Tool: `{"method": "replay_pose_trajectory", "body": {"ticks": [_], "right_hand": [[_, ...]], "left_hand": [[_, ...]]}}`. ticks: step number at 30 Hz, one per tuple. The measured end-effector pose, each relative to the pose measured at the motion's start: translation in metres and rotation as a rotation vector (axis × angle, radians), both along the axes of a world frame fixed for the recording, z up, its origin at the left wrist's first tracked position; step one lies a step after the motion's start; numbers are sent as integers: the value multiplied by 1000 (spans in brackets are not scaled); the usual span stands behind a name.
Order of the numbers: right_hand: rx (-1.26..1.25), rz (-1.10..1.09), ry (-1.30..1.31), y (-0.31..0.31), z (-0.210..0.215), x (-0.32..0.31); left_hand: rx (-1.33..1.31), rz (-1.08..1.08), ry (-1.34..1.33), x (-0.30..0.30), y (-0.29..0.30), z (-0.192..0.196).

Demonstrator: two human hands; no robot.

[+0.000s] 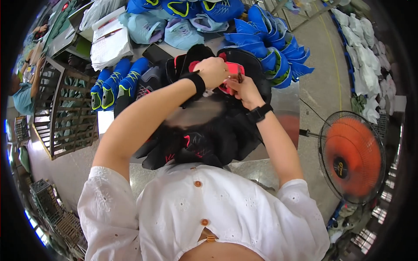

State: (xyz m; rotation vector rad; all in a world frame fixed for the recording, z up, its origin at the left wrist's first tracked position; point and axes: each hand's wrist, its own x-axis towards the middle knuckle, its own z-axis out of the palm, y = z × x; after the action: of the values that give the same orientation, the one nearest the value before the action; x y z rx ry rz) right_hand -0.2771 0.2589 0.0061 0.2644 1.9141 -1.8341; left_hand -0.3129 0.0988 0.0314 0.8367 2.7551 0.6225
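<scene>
Pink-and-black fabric shoe upper (233, 69) is pinched by left hand (212, 71) and right hand (244, 90), steadied above black uppers (204, 139).

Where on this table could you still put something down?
Bare metal table shows at the right edge, between the black pieces and the fan, and a strip near the shirt. The far side is crowded with blue pieces. Both hands hold a pink-and-black piece.

Black shoe uppers (204, 139) cover the table's (285, 102) near middle. Blue uppers (278, 52) crowd its far right corner, blue shoes (113, 85) its left edge. Bare metal shows only along the right edge.
</scene>
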Motion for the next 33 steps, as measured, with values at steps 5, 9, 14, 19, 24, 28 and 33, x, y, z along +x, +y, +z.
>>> {"method": "replay_pose_trajectory", "body": {"ticks": [5, 9, 14, 19, 24, 28, 33], "right_hand": [[-227, -220, 18, 29, -10, 19], [-229, -57, 218, 22, 15, 32], [-358, -232, 278, 37, 42, 73], [-590, -396, 391, 41, 36, 87], [-853, -351, 460, 48, 51, 29], [-959, -214, 342, 18, 56, 32], [-903, -32, 461, 16, 72, 28]], "left_hand": [[439, 80, -104, 32, 19, -32], [202, 133, -134, 53, 40, -29], [133, 80, 19, 56, 51, -23], [127, -17, 78, 55, 63, -23], [168, 28, 48, 74, 68, -18], [-74, 91, 46, 55, 62, -1], [60, 93, -10, 66, 50, -26]]}}
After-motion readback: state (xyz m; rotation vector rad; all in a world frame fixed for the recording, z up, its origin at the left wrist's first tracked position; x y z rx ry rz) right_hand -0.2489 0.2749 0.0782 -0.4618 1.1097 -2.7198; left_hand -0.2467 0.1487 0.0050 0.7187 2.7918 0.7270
